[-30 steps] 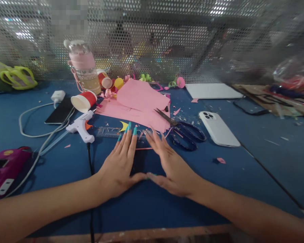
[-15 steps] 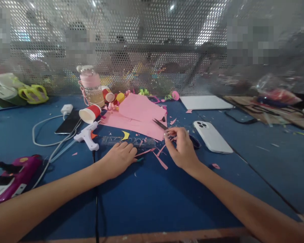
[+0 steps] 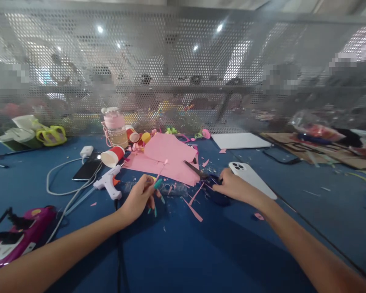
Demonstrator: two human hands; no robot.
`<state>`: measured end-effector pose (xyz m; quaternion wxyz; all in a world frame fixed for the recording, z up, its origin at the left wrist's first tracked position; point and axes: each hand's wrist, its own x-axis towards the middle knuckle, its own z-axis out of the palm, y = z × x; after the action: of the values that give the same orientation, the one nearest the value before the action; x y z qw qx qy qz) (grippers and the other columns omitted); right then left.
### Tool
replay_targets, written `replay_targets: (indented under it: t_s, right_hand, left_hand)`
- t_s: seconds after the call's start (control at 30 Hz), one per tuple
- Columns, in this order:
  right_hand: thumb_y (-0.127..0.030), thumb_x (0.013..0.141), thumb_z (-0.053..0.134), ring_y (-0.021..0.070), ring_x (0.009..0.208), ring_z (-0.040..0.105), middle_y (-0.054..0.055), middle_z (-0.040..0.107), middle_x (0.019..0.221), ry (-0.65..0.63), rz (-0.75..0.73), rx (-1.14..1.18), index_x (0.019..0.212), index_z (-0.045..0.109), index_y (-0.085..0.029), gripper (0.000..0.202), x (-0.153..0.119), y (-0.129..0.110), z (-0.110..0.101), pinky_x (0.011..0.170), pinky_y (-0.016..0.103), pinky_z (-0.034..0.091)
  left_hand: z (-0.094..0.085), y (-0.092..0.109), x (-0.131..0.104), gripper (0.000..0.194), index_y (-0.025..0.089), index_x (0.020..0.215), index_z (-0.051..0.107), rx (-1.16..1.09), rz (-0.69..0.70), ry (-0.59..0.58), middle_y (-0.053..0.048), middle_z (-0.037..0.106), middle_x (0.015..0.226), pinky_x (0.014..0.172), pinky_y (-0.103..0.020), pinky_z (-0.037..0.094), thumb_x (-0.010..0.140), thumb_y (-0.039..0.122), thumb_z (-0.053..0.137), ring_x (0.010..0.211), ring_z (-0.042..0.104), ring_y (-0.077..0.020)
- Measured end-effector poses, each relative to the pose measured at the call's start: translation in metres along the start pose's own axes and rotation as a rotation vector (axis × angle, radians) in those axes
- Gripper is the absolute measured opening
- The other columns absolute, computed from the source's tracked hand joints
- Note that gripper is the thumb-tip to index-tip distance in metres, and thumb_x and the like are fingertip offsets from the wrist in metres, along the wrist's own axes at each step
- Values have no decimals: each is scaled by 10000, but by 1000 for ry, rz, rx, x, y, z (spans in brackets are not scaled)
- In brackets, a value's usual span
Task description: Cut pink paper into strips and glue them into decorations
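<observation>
Left fingers pinch a thin pink strip (image 3: 162,169), left hand (image 3: 137,200) just near side of the pink paper (image 3: 169,148). Right fingers curled at the scissors (image 3: 212,182) handles; can't tell if gripped. Right hand (image 3: 236,187) right of paper, scissor blades over its right edge. Clear ruler (image 3: 180,189) near side of paper, glue gun (image 3: 109,184) left, white phone (image 3: 254,179) right, bottle (image 3: 115,130) behind-left.
</observation>
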<state>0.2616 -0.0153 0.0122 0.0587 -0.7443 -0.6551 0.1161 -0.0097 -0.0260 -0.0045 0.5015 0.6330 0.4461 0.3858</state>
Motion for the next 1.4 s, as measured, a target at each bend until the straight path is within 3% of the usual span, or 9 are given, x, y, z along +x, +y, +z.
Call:
replay_targets:
  t_s: [0.2, 0.37, 0.6, 0.8, 1.0, 1.07, 1.23, 1.33, 1.4]
  right_hand:
    - [-264, 662, 533, 219, 562, 574, 78, 595, 585, 32, -22, 80, 676, 460, -194, 102, 0, 2, 2, 470, 262, 333]
    - [-171, 678, 508, 226, 517, 550, 37, 501, 437, 99, -58, 186, 450, 373, -241, 274, -5, -7, 3, 488, 285, 290]
    - [-327, 755, 465, 212, 577, 602, 46, 600, 616, 185, -117, 616, 693, 423, -230, 123, -4, -16, 10, 555, 310, 416]
    - [-480, 693, 395, 138, 369, 423, -29, 458, 493, 36, -198, 961, 714, 393, -230, 252, -17, -32, 8, 421, 292, 373]
    - [-403, 645, 488, 54, 377, 245, 34, 538, 692, -532, -378, 1447, 691, 475, -192, 216, -32, -49, 0, 384, 236, 245]
    - [-456, 673, 548, 25, 354, 177, -16, 494, 655, -604, -404, 1489, 673, 476, -194, 272, -29, -54, 5, 360, 210, 214]
    - [-694, 634, 526, 56, 314, 309, -73, 425, 512, -485, -497, 1472, 702, 464, -225, 478, -14, -73, 23, 304, 192, 290]
    - [-753, 668, 390, 96, 342, 412, -36, 481, 492, -400, -410, 1363, 715, 502, -203, 564, -14, -83, 24, 328, 227, 365]
    - [-741, 643, 447, 97, 354, 414, -40, 455, 452, -357, -361, 1282, 683, 507, -193, 554, -20, -86, 20, 334, 215, 343]
  left_hand:
    - [-3, -1, 5, 389, 194, 774, 354, -337, -99, 140, 35, 652, 627, 409, -163, 470, 639, 337, 689, 416, 595, -78]
    - [-1, 5, 2, 445, 178, 915, 390, -396, -129, 171, 3, 686, 663, 445, -189, 509, 639, 322, 708, 453, 628, -103]
    - [1, 7, -1, 383, 166, 797, 435, -400, -141, 52, -11, 695, 673, 439, -174, 498, 650, 406, 694, 452, 630, -96]
    - [0, 7, -2, 410, 172, 774, 432, -405, -121, 61, 1, 692, 645, 413, -170, 483, 617, 438, 702, 419, 613, -91]
    - [-5, 13, 0, 385, 174, 832, 457, -419, -71, 138, -3, 695, 686, 421, -180, 486, 629, 395, 698, 436, 619, -101]
    - [-8, 16, 0, 435, 172, 954, 472, -420, -41, 142, -13, 699, 720, 437, -187, 495, 644, 389, 688, 455, 628, -106]
    - [-12, 21, -1, 543, 158, 1135, 471, -354, 36, 154, -51, 701, 811, 462, -196, 510, 687, 415, 641, 489, 635, -108]
    - [-13, 25, -1, 450, 148, 1048, 519, -291, 33, 186, -54, 699, 814, 461, -198, 513, 691, 400, 631, 473, 626, -101]
    - [-12, 29, -2, 349, 140, 945, 541, -244, 13, 182, -59, 699, 811, 447, -193, 507, 703, 379, 618, 458, 621, -98]
